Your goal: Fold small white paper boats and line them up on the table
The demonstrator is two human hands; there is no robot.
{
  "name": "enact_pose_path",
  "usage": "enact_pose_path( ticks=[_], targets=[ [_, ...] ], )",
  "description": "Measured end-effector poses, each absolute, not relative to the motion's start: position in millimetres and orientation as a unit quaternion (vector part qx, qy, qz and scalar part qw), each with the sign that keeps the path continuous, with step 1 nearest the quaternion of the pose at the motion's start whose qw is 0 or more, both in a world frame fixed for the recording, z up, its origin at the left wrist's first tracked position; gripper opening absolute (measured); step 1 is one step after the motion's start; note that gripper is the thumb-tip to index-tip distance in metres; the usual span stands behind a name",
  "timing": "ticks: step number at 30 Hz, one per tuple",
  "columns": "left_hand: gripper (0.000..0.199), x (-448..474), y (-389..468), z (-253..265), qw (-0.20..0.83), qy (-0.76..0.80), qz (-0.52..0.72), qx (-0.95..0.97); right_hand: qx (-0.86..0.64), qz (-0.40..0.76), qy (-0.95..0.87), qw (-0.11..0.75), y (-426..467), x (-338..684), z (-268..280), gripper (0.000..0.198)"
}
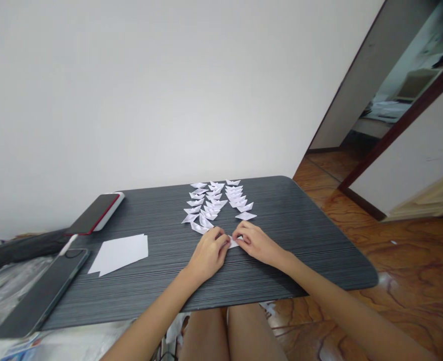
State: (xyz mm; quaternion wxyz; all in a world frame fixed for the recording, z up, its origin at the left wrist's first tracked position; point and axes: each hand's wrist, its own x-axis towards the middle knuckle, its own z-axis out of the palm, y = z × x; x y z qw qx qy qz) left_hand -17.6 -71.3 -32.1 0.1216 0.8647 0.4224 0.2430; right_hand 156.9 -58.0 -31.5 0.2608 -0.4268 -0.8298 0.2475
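Note:
A small folded piece of white paper (235, 242) lies low over the dark table, pinched from both sides. My left hand (210, 253) closes its fingers on the left end of it, and my right hand (258, 241) grips the right end. The fingers cover most of the paper, so its exact shape is hidden. Just beyond my hands, several folded white paper boats (213, 200) stand in rough columns. One flatter folded boat (246, 215) sits nearest my right hand, and another boat (199, 228) is close to my left fingers.
The dark wood-grain table (161, 286) has rounded right corners. On its left lie loose white paper sheets (119, 253), a phone (44, 291) and a red-edged tablet-like device (95, 213). A white wall (168, 100) rises behind. Wooden flooring (413, 271) shows at right.

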Motion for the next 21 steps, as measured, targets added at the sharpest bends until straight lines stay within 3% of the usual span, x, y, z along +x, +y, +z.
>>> enact_pose_path(
  ticks=[6, 12, 16, 21],
  targets=[
    [0.018, -20, -69, -33, 0.06, 0.375, 0.18, 0.907, -0.384, 0.242, -0.853, 0.257, -68, 164, -30, 0.013],
    [0.028, -21, -63, -32, -0.065, 0.335, 0.169, 0.925, -0.367, 0.134, -0.881, 0.265, -63, 161, -36, 0.012],
    [0.027, -22, -55, -34, -0.061, 0.365, 0.192, 0.909, -0.364, 0.093, -0.885, 0.275, -52, 159, -35, 0.018],
    [0.026, -21, -53, -38, -0.074, 0.352, 0.175, 0.916, -0.337, 0.15, -0.893, 0.257, -44, 164, -33, 0.018]
  ],
)
